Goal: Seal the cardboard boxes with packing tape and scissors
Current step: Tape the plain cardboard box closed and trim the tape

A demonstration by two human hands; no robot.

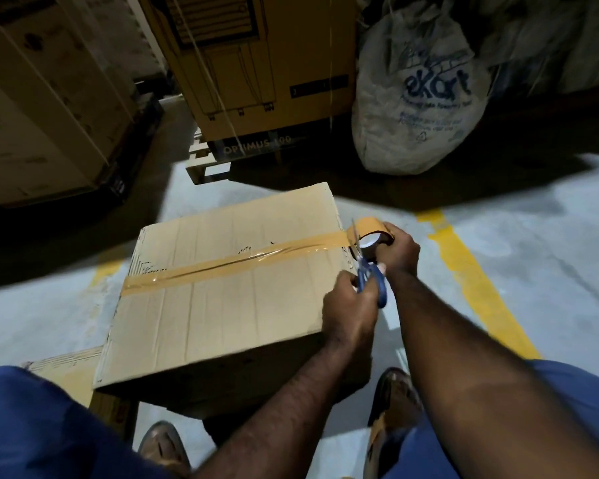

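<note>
**Scissors up at the tape**

The box (222,305) sits stiff and steady before the knees, a tape strip (222,266) across its top. The right hand (400,250) grips the roll (377,236) off the right edge, holding the thin, sticky film taut. The left hand (350,305) grips the scissors (374,281) by their blue handles. The blades are blurred, possibly touching tape.

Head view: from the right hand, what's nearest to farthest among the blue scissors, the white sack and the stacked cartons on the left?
1. Blue scissors, right beside the right hand, which holds the tape roll; the left hand grips them.
2. White sack, on the floor beyond.
3. Stacked cartons, far left.
</note>
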